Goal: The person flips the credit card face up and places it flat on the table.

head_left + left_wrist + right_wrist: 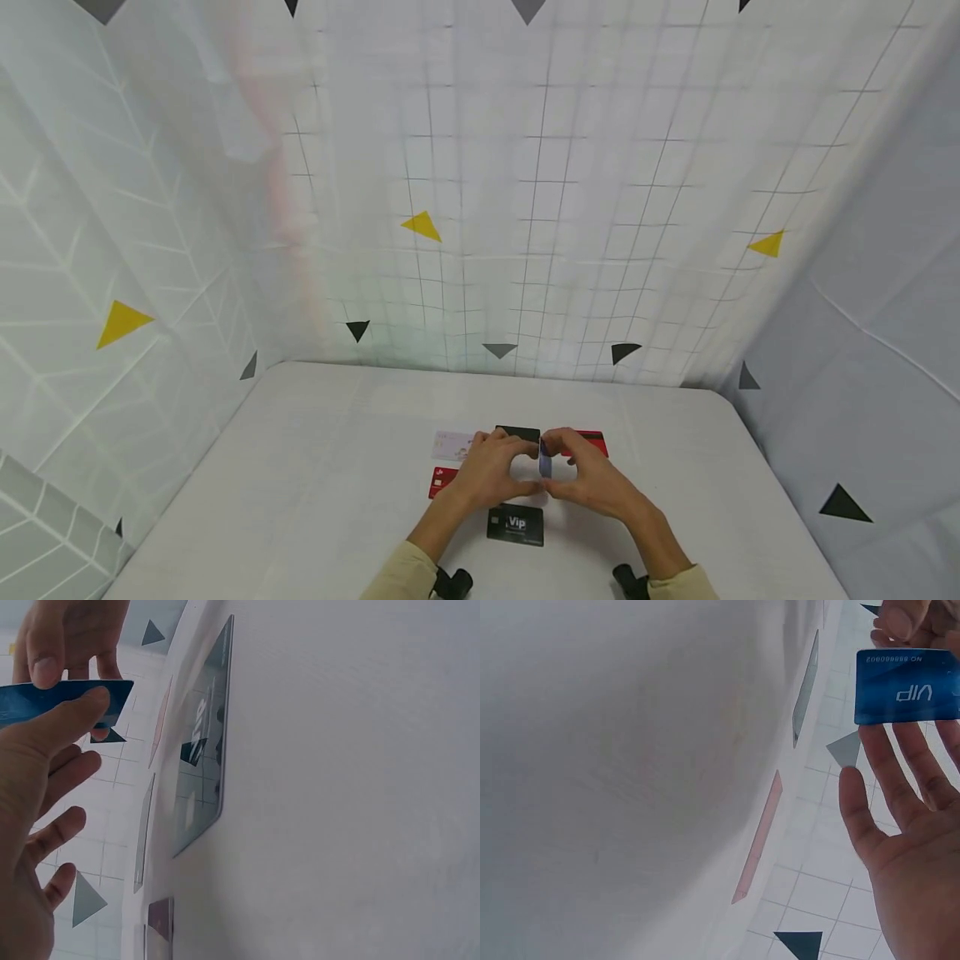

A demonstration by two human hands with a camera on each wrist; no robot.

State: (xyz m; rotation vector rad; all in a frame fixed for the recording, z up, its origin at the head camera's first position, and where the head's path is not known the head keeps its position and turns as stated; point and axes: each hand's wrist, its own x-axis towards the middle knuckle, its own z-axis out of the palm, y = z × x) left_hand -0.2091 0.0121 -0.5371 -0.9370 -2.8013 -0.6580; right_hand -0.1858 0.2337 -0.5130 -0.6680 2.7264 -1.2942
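Observation:
A blue card (545, 461) with "VIP" lettering, clear in the right wrist view on the card's face (889, 682), stands on edge between the two hands above the table. My left hand (491, 468) pinches its left side; in the left wrist view the thumb lies across the card (30, 701), the other fingers spread apart below. My right hand (592, 479) pinches the other side by thumb and fingertips. Below the hands lies a black "Vip" card (515, 525). Behind them are another black card (525, 433) and a red card (596, 442), both partly covered.
At the left of the hands lie a pale card (450, 445) and a red card (442, 478), each partly hidden by the left hand. The white table (315, 483) is enclosed by hanging patterned curtains (480, 183) at the back and sides.

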